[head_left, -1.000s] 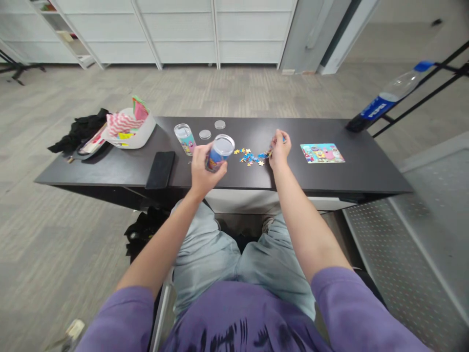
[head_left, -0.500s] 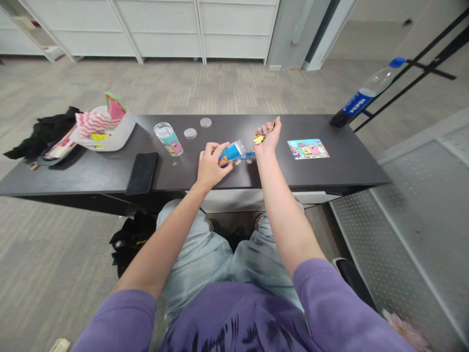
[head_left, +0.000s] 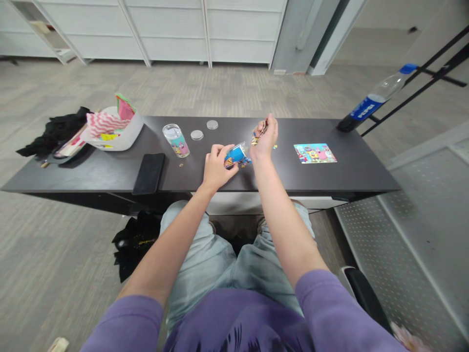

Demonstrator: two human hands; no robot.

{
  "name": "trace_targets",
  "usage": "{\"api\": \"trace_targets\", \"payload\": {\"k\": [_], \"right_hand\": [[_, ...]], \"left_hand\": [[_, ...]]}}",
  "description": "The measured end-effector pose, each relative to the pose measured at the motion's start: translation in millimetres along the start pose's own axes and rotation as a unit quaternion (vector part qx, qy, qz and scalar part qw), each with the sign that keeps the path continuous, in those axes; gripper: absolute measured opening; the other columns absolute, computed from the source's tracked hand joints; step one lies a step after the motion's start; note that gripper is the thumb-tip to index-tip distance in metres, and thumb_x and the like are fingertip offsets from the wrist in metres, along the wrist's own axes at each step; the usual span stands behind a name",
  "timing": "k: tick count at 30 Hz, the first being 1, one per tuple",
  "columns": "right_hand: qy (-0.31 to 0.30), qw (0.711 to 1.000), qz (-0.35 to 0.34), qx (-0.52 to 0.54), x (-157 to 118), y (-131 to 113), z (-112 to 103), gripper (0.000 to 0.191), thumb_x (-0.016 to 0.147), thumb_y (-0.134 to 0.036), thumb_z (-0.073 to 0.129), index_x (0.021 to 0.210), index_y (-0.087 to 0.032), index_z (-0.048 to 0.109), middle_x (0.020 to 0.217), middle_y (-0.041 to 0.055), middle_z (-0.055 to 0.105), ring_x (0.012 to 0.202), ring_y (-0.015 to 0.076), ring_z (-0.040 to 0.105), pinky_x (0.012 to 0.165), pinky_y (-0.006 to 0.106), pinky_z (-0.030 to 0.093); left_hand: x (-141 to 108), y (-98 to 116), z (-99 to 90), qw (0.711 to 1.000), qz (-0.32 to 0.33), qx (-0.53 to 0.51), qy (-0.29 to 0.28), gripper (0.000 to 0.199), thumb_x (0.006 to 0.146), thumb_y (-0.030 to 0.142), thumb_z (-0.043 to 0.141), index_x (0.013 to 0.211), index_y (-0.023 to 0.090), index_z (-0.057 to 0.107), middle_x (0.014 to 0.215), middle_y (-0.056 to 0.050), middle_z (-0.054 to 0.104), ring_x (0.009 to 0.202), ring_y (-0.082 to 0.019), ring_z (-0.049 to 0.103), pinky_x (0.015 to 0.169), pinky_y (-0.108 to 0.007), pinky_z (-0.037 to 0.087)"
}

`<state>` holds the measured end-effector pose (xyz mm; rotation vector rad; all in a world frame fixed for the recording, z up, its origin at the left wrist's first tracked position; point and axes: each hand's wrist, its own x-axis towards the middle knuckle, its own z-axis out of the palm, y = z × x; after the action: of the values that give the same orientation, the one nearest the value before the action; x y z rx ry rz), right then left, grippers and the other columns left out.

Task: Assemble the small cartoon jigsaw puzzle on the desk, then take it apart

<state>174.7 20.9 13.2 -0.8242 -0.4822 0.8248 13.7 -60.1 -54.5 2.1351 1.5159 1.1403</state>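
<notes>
My left hand (head_left: pixel 219 167) is wrapped round a clear jar (head_left: pixel 235 153) with a blue printed label, tipped on its side with its mouth to the right. Small jigsaw puzzle pieces (head_left: pixel 244 163) lie on the table by the jar's mouth. Just right of that, my right hand (head_left: pixel 266 137) is curled with its palm up, and a heap of puzzle pieces sits in its fingers. One loose yellow piece (head_left: pixel 275 146) lies beside that wrist. A cartoon picture card (head_left: pixel 315 153) is flat on the table farther right.
Left of my hands stand a second clear jar (head_left: pixel 176 141) and two silver lids (head_left: pixel 197 135). A black phone (head_left: pixel 148 174), a white basket (head_left: pixel 128 133) of cloths and black fabric (head_left: pixel 54 129) occupy the dark table's (head_left: pixel 205 182) left. A Pepsi bottle (head_left: pixel 370 104) stands at the far right corner.
My camera view has shifted slightly, so the scene sits a little farther right. My right hand has come closer to the jar's mouth, and a yellow piece now shows to its right.
</notes>
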Motion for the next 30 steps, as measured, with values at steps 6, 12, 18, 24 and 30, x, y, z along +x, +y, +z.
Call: {"api": "trace_targets", "payload": {"k": [6,12,18,24,30], "right_hand": [[-0.045,0.998,0.037,-0.017,-16.0,-8.0,4.5,0.061,0.129,-0.084,0.054,0.098,-0.032,0.052,0.082,-0.0074,0.048,0.057,0.0127,0.042,0.056,0.027,0.041],[-0.045,0.996,0.068,0.045,-17.4,-14.5,13.3,0.062,0.135,-0.074,0.049,0.091,-0.031,0.049,0.077,-0.0076,0.046,0.055,0.0127,0.038,0.055,0.026,0.041],[-0.059,0.993,0.052,0.091,-17.5,-8.3,16.5,0.063,0.131,-0.076,0.057,0.087,-0.031,0.051,0.075,-0.0082,0.048,0.055,0.0122,0.039,0.056,0.027,0.038],[-0.055,0.994,0.040,0.086,-12.9,-1.2,17.2,0.063,0.131,-0.076,0.053,0.087,-0.030,0.051,0.073,-0.0082,0.047,0.055,0.0122,0.038,0.057,0.027,0.035],[-0.085,0.991,0.042,0.096,-6.7,5.1,15.1,0.060,0.133,-0.067,0.046,0.085,-0.031,0.049,0.070,-0.0093,0.037,0.052,0.0126,0.033,0.053,0.028,0.029]], "left_hand": [[0.3,-1.1,1.2,1.000,-0.004,-0.008,0.006,0.070,0.093,0.019,0.092,0.161,0.034,0.083,0.154,-0.015,0.077,0.151,-0.049,0.077,0.130,-0.062,0.061],[1.5,-6.2,5.3,1.000,-0.007,-0.015,0.026,0.069,0.094,0.018,0.094,0.161,0.030,0.080,0.153,-0.016,0.075,0.149,-0.047,0.078,0.127,-0.059,0.063],[2.1,-12.4,10.6,0.999,-0.010,-0.022,0.046,0.072,0.095,0.013,0.094,0.163,0.028,0.077,0.152,-0.014,0.073,0.148,-0.044,0.079,0.126,-0.057,0.065],[2.6,-16.4,14.0,0.998,-0.008,-0.027,0.060,0.072,0.093,0.011,0.094,0.161,0.029,0.076,0.151,-0.014,0.073,0.148,-0.043,0.079,0.125,-0.057,0.066],[3.1,-19.6,16.9,0.997,-0.005,-0.034,0.066,0.074,0.091,0.012,0.096,0.160,0.029,0.077,0.151,-0.014,0.073,0.149,-0.044,0.078,0.124,-0.057,0.066]]}}
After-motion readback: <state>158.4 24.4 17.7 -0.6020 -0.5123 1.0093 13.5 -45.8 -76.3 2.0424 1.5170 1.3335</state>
